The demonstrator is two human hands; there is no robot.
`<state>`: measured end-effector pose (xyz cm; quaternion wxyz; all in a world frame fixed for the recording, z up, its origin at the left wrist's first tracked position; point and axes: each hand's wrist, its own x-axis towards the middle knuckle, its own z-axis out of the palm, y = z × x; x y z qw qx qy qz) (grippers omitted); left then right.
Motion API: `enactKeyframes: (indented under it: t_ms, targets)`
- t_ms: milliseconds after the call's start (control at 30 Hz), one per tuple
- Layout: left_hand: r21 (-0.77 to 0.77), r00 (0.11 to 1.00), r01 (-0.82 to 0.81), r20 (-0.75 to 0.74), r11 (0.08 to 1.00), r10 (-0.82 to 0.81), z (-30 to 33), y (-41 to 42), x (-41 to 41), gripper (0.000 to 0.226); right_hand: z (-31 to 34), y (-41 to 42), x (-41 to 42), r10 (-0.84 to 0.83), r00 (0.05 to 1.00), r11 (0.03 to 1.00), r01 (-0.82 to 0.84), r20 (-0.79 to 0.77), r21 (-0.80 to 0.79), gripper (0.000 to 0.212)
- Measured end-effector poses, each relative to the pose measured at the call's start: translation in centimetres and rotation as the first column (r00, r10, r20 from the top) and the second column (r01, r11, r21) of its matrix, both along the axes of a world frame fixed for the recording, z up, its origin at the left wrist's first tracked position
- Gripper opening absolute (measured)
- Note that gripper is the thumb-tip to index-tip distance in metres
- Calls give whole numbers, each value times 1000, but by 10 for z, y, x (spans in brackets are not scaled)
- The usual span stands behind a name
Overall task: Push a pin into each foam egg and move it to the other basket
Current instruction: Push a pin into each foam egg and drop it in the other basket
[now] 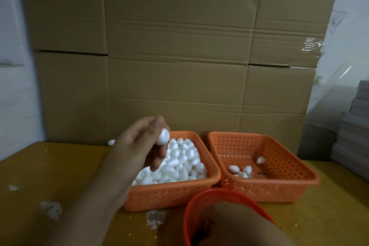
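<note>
A person's left hand (pixel 137 146) is raised above the near-left part of an orange perforated basket (pixel 169 193), pinching one white foam egg (pixel 162 136) between thumb and fingertips, with the other fingers curled beneath it. That left basket sits on a yellowish wooden table (pixel 40 175) and is heaped with many more white foam eggs (pixel 179 164). Just beside it to the right, nearly touching, stands a second orange basket (pixel 279 187) of the same kind, holding only a few eggs (pixel 240 171) near its front-left corner and one more (pixel 260 160) lying apart toward the middle. Close to the camera, in front of the gap between the two baskets, is a round red basket (pixel 191 211). The right hand (pixel 235 223) reaches down into it, fingers hidden inside, so whether it holds anything cannot be told. A single stray egg (pixel 111 142) lies on the table behind the left hand, against a wall of flattened brown cardboard (pixel 179 56). White foam crumbs (pixel 154 218) speckle the tabletop.
</note>
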<state>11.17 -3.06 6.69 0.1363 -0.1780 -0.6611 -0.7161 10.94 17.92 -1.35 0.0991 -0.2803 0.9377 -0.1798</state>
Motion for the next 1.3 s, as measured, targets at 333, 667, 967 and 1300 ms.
enactKeyframes:
  t_ms: [333,667,967,1300]
  targets:
    - [-145,996,86,31,986,-82,-8,8,-1,32,4,-5,1,-1,994,1000,-1,108,14,10]
    - [-66,998,65,-19,996,-66,0,15,4,39,10,-4,13,-45,998,999,46,47,-23,43]
    - [-14,989,141,-34,990,-142,-4,15,6,26,12,-2,4,-137,970,980,163,-198,118,28]
    - [-5,997,68,-49,998,-68,-5,14,3,35,35,8,7,-145,985,989,142,-95,-39,16]
